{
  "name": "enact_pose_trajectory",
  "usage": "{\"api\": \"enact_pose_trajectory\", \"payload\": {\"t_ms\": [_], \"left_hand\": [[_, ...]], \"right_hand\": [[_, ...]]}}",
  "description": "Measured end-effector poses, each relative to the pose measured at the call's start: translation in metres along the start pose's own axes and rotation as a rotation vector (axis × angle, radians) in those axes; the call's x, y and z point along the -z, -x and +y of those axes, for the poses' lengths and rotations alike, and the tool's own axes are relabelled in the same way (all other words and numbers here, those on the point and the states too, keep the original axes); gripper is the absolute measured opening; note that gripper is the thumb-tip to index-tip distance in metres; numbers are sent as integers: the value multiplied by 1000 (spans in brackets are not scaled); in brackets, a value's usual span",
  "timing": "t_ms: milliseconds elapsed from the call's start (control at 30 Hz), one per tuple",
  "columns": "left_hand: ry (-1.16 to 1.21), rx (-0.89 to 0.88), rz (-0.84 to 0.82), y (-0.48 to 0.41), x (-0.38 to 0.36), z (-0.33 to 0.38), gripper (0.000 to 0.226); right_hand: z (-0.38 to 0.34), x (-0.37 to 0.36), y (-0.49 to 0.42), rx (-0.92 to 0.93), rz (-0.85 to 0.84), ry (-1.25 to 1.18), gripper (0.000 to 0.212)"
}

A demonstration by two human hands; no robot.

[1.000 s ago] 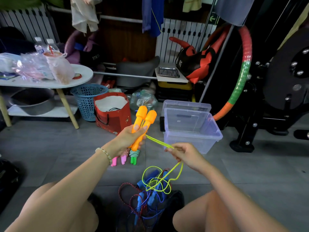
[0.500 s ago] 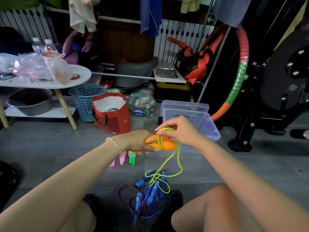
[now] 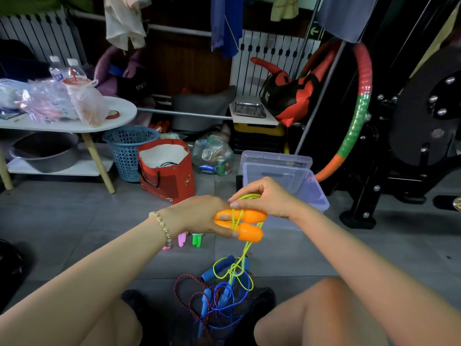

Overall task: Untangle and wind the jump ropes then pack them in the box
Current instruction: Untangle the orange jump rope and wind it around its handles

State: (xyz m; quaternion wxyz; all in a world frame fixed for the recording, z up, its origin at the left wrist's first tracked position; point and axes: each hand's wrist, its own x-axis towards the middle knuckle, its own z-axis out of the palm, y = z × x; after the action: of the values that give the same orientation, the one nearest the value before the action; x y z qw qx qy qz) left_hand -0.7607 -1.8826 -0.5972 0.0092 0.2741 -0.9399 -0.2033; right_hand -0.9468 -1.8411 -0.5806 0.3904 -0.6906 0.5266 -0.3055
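Since a second ago, the two orange handles (image 3: 249,232) have tipped from upright to lying sideways, and the right hand (image 3: 270,199) has risen from low beside them to just above them.

A person sits on a grey tiled floor (image 3: 74,221), seen from their own head. The left hand (image 3: 199,217) grips both handles side by side, fingers curled round them. The right hand pinches a loop of yellow-green cord (image 3: 247,245) between thumb and fingertips and lays it across the handles. A few turns already cross them. The rest of the cord hangs down into a tangled pile of blue and red ropes (image 3: 219,300) between the knees.

A clear plastic box (image 3: 319,196) stands open on the floor just behind the hands. One small bundle with pink and green handles (image 3: 197,239) lies on the floor near the left wrist.

This looks like the winding step, early on. To do it well, the left hand should likely keep the handles pressed together, while the right hand pulls each turn snug beside the last. The hanging cord may snag in the blue ropes, so slack probably needs drawing up gently, not yanked.
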Motion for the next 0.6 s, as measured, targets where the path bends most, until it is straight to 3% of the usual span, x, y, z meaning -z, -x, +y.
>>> {"api": "enact_pose_trajectory", "payload": {"t_ms": [33,167,267,400,467,600], "left_hand": [[57,-24,-4,1,-1,2,30],[422,-58,1,7,-10,10,28],[730,35,80,10,-18,5,26],[973,108,167,4,-34,11,29],[1048,223,266,-2,-38,9,33],[1083,403,421,-9,-43,-4,34]], "right_hand": [[-3,-1,2,-38,-12,-35,13],[-7,5,7,-253,-199,-275,72],[1,3,9,-234,-257,-537,90],[22,-14,6,-158,-165,-673,106],[32,-24,7,-151,-128,-620,107],[42,-41,8,-183,57,-379,73]]}}
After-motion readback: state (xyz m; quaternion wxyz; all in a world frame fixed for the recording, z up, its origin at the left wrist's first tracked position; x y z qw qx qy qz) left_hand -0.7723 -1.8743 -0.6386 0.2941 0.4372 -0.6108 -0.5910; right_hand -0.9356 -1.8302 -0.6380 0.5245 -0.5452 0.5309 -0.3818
